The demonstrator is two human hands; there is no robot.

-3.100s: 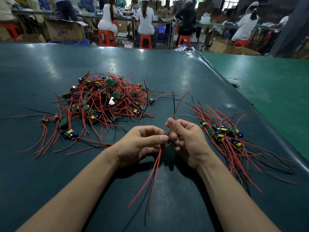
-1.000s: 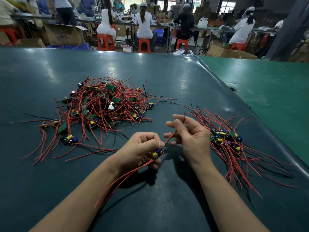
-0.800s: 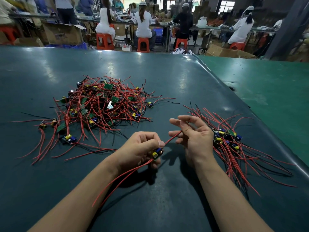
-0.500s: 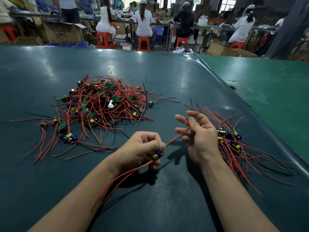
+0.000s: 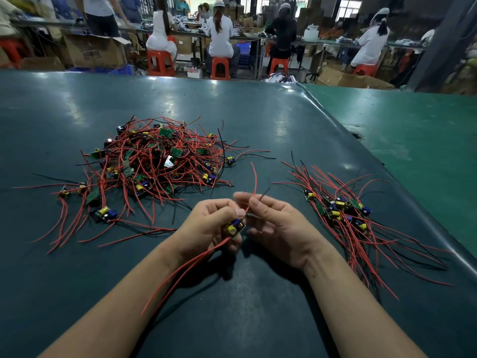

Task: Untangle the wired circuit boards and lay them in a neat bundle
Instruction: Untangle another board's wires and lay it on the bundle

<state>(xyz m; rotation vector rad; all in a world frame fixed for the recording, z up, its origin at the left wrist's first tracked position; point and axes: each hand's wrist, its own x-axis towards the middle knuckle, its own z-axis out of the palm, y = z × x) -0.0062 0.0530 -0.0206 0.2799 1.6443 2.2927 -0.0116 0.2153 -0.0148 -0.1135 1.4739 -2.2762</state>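
Left hand [image 5: 211,223] fingers are curled round a single circuit board [image 5: 235,227], which is gripped at the centre of the view with its yellow and blue parts showing; red leads [image 5: 180,270] trail from it toward 7 o'clock, down past the left wrist. Just beside it, at 3 o'clock of the board, the right hand [image 5: 277,228] is held with thumb and forefinger pinching one red wire [image 5: 254,182] and a thin black wire [image 5: 263,195], whose free ends rise toward 12 o'clock; the other right fingers are loosely bent and nothing else is held by them. The risk is judged to lie in the pull: if the pinched wires are drawn too hard against the board, a soldered lead could be strained or torn off, and if the trailing leads are dragged across the mat they could be caught again. Out at 10 o'clock, well apart from the hands, the tangled heap [image 5: 160,164] of boards and red wires is left on the dark green table [image 5: 258,112], much of it unsorted. At 3 o'clock the neat bundle [image 5: 340,210] is laid with its boards side by side and wires fanned toward 5 o'clock; a careless placement could disturb that order. Seated workers [image 5: 222,34] are seen beyond at 12 o'clock.
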